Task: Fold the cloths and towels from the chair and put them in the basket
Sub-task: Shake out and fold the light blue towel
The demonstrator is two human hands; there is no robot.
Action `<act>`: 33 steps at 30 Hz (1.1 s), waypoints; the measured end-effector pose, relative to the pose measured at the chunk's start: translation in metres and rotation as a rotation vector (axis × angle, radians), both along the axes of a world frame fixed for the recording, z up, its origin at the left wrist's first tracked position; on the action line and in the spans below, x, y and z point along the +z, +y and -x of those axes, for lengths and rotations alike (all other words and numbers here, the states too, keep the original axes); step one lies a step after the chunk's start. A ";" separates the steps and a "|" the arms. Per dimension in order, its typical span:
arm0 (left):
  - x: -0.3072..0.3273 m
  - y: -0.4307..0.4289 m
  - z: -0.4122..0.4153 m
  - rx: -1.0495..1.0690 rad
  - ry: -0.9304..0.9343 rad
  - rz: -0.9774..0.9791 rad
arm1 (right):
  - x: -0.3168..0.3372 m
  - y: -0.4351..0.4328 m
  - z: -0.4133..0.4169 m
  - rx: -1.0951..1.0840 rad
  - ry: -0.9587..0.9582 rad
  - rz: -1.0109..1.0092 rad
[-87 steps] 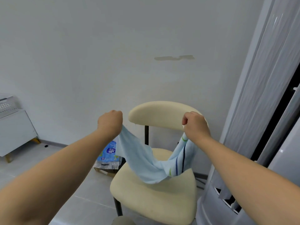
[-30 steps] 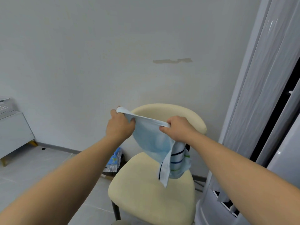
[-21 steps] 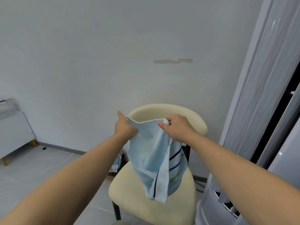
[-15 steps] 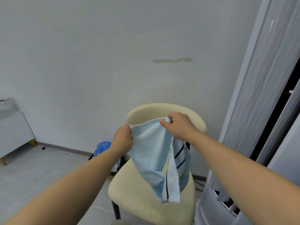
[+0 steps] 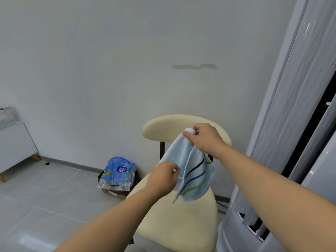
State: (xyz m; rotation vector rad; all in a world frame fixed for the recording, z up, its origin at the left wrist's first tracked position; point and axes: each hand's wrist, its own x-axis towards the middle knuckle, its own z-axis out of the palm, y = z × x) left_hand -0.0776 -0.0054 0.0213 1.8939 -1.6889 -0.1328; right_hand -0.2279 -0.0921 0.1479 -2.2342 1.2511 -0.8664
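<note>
A light blue towel (image 5: pixel 192 171) with dark blue and green stripes hangs in the air above the seat of a cream chair (image 5: pixel 180 222). My right hand (image 5: pixel 204 138) pinches its top corner in front of the chair's backrest. Lower and to the left, my left hand (image 5: pixel 164 178) grips the towel's left edge, closed around the fabric. The towel is doubled over and droops between the two hands, its bottom just above the seat. No basket is in view.
A tall white floor air conditioner (image 5: pixel 283 160) stands close at the right of the chair. A blue plastic pack (image 5: pixel 118 172) lies on a box on the tiled floor left of the chair. A white cabinet (image 5: pixel 14 146) sits at the far left.
My left hand has slid down from the towel's top edge to its lower left side. My right hand has stayed up at the top corner, and the towel hangs narrower.
</note>
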 end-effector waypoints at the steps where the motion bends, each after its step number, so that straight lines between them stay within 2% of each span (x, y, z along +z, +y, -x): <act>1: -0.001 -0.001 0.002 -0.111 -0.026 -0.016 | -0.001 0.000 0.001 0.001 -0.016 -0.014; 4: -0.008 -0.005 0.004 -0.309 -0.179 -0.111 | -0.003 -0.002 0.004 0.002 -0.048 -0.039; 7: -0.018 -0.003 0.007 -0.331 -0.367 -0.238 | -0.005 -0.003 0.008 -0.014 -0.048 -0.044; 9: -0.028 0.000 0.005 -0.323 -0.414 -0.307 | -0.006 -0.004 0.013 -0.038 -0.034 -0.028; 12: -0.039 0.006 -0.008 -0.269 -0.318 -0.218 | -0.009 -0.012 0.023 -0.114 0.034 0.021; 16: -0.045 0.020 -0.031 -0.195 -0.032 -0.019 | -0.018 -0.027 0.040 -0.240 0.168 0.021; 18: -0.049 0.028 -0.043 -0.159 0.050 0.083 | -0.025 -0.033 0.047 -0.287 0.210 0.009; 20: -0.052 0.035 -0.053 -0.133 0.008 0.175 | -0.032 -0.036 0.053 -0.321 0.251 0.001; 22: -0.055 0.040 -0.065 -0.120 -0.173 0.236 | -0.037 -0.039 0.057 -0.348 0.288 -0.001; 24: -0.060 0.043 -0.081 -0.121 -0.365 0.213 | -0.039 -0.039 0.061 -0.363 0.291 -0.010; 26: -0.066 0.046 -0.095 -0.086 -0.537 0.103 | -0.038 -0.039 0.061 -0.363 0.263 -0.018; 28: -0.071 0.049 -0.102 0.008 -0.649 -0.119 | -0.035 -0.037 0.058 -0.343 0.209 -0.023; 31: -0.070 0.049 -0.102 0.131 -0.516 -0.606 | -0.030 -0.031 0.048 -0.273 0.158 -0.001; 33: -0.069 0.044 -0.099 0.145 -0.435 -0.718 | -0.027 -0.026 0.039 -0.217 0.139 0.023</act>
